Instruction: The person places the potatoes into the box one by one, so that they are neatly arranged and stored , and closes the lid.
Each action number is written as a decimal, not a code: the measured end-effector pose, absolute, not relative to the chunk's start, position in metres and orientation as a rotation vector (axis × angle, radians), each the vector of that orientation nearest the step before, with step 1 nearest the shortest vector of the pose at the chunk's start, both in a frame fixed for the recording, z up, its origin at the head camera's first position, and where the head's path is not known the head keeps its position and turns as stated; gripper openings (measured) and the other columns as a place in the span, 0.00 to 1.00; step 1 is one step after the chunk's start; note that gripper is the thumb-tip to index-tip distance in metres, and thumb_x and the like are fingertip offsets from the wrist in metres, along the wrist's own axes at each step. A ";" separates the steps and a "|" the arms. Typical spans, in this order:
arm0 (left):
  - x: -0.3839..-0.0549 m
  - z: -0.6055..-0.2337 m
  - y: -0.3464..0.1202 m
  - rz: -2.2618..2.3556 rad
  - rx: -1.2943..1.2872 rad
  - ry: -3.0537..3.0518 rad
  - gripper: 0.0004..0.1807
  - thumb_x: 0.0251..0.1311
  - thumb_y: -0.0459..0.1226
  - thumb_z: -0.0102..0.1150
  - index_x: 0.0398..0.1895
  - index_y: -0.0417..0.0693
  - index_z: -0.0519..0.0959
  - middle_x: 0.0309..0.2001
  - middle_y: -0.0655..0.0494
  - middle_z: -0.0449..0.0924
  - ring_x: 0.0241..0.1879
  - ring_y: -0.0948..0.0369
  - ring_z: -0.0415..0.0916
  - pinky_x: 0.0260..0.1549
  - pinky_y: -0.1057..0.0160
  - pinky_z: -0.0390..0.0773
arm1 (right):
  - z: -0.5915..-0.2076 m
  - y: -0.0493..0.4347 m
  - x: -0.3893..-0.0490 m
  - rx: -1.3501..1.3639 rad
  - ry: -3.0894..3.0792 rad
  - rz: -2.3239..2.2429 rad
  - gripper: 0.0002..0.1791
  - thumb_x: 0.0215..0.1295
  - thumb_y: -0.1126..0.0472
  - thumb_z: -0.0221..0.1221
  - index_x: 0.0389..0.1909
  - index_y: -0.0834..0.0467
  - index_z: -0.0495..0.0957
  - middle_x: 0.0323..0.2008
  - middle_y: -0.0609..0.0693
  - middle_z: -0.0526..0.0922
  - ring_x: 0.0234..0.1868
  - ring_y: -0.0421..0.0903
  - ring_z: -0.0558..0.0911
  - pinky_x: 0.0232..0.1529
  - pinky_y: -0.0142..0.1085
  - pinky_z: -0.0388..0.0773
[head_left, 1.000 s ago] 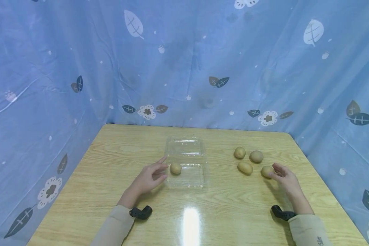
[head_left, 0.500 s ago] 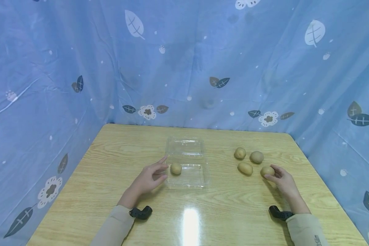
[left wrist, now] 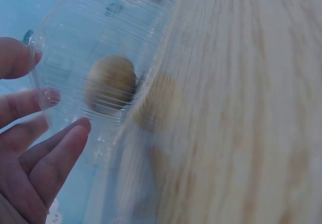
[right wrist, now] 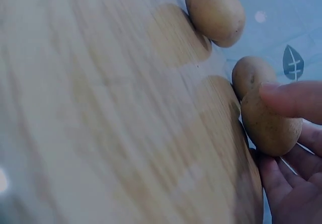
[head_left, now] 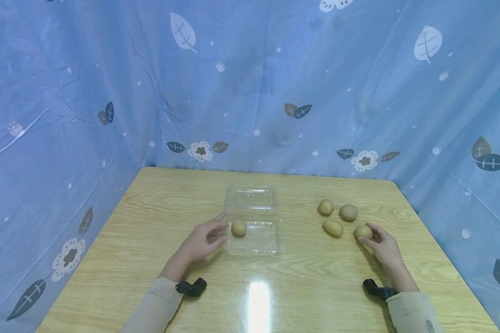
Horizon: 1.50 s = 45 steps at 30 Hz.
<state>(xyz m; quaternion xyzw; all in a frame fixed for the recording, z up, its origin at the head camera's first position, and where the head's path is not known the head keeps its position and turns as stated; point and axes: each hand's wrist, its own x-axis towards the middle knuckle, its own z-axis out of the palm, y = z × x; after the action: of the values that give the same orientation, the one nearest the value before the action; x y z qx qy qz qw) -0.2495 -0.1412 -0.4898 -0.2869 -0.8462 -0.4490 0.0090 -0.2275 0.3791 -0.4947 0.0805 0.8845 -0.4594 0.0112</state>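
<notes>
A clear plastic clamshell box point(head_left: 254, 249) lies unfolded on the table, its lid half point(head_left: 251, 199) toward the back. One potato point(head_left: 239, 228) sits at the left of its near half; the left wrist view shows this potato point(left wrist: 110, 83) through the ribbed wall. My left hand point(head_left: 202, 240) rests against the box's left side, fingers spread and touching the plastic. On the right, my right hand point(head_left: 384, 245) pinches a potato point(head_left: 362, 232) between thumb and fingers. In the right wrist view the thumb lies over the gripped potato point(right wrist: 269, 126), which is still at table level.
Three more potatoes stand close by: a back-left one point(head_left: 326, 207), a back-right one point(head_left: 348, 212) and a near one point(head_left: 333, 227). The wooden table point(head_left: 316, 286) ends at a blue patterned curtain point(head_left: 250, 92) behind and at both sides.
My right hand has moved slightly left and closed its thumb and fingers around the nearest-right potato. The left hand and the box stay where they were.
</notes>
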 end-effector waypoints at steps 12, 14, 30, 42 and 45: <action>-0.251 -0.492 -0.141 -1.400 -0.906 -2.642 0.24 0.64 0.42 0.57 0.58 0.36 0.72 0.74 0.51 0.53 0.56 0.48 0.76 0.51 0.65 0.80 | -0.486 0.374 -0.218 0.316 2.729 -1.482 0.44 0.65 0.43 0.55 0.73 0.61 0.49 0.69 0.67 0.58 0.51 0.31 0.72 0.38 0.18 0.71; -0.251 -0.492 -0.141 -1.406 -0.901 -2.646 0.24 0.64 0.42 0.57 0.59 0.36 0.72 0.74 0.50 0.52 0.56 0.48 0.76 0.51 0.66 0.80 | -0.483 0.372 -0.216 0.305 2.748 -1.460 0.44 0.65 0.42 0.55 0.73 0.61 0.50 0.68 0.68 0.60 0.47 0.24 0.68 0.40 0.19 0.72; -0.251 -0.493 -0.141 -1.406 -0.892 -2.646 0.23 0.64 0.40 0.57 0.59 0.37 0.72 0.74 0.54 0.52 0.57 0.49 0.75 0.51 0.66 0.80 | -0.450 0.350 -0.212 0.094 2.800 -1.564 0.40 0.65 0.45 0.57 0.71 0.61 0.55 0.68 0.66 0.61 0.46 0.14 0.65 0.42 0.13 0.73; -0.251 -0.494 -0.141 -1.417 -0.901 -2.630 0.24 0.64 0.41 0.57 0.59 0.37 0.72 0.74 0.54 0.52 0.56 0.48 0.76 0.51 0.65 0.81 | -0.439 0.318 -0.215 -0.039 2.695 -1.646 0.38 0.64 0.49 0.59 0.70 0.60 0.59 0.70 0.63 0.59 0.56 0.28 0.70 0.46 0.14 0.72; -0.251 -0.494 -0.142 -1.419 -0.909 -2.625 0.24 0.64 0.42 0.57 0.59 0.38 0.72 0.74 0.54 0.53 0.56 0.48 0.76 0.51 0.63 0.81 | -0.440 0.310 -0.216 -0.077 2.676 -1.670 0.37 0.64 0.51 0.60 0.69 0.62 0.59 0.69 0.63 0.59 0.52 0.23 0.67 0.46 0.14 0.72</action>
<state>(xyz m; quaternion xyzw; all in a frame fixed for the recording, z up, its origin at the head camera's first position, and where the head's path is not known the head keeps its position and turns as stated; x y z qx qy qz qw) -0.2512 -0.1419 -0.4943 -0.2913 -0.8414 -0.4550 0.0110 -0.2157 0.3099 -0.4402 -0.0243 0.8480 -0.5294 -0.0068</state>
